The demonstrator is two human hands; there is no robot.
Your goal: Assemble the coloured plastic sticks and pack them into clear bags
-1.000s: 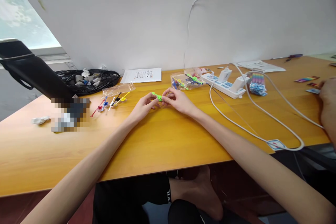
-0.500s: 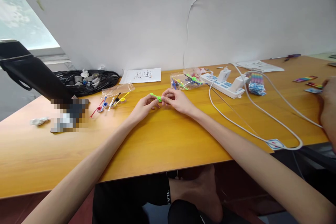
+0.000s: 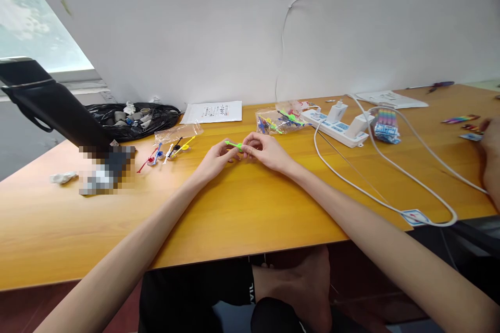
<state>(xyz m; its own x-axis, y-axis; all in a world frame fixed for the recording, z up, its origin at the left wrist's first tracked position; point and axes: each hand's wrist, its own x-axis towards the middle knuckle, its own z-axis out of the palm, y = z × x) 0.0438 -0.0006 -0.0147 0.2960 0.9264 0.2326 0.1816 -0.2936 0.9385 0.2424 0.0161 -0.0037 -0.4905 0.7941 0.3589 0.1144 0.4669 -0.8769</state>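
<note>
Head view: yellow-brown wood-grain table (image 3: 250, 218) spans the frame. Containers, by size: tall black cylindrical container (image 3: 58, 104) at left, contents hidden; crumpled black plastic bag (image 3: 166, 114), upper left, holding grey and white scraps; clear plastic bag (image 3: 269, 114), just above centre, with blue, yellow and green plastic pieces; small packet of rainbow-striped sticks (image 3: 386, 119), right.

Around these: another person's hand (image 3: 492, 145), right edge; white power strip (image 3: 349, 137) with adapters, right of centre; white cable (image 3: 427, 192) looping across the right; loose multicoloured arrow-shaped pieces (image 3: 175, 148), left of centre.

Mid-frame: left hand (image 3: 216, 160) and right hand (image 3: 269, 152) both pinch a bright green arrow-shaped plastic piece (image 3: 234, 144) between them; fingers partly hide it. Versus one second earlier: arrow closer to level, round hub showing less; grip unchanged.
</note>
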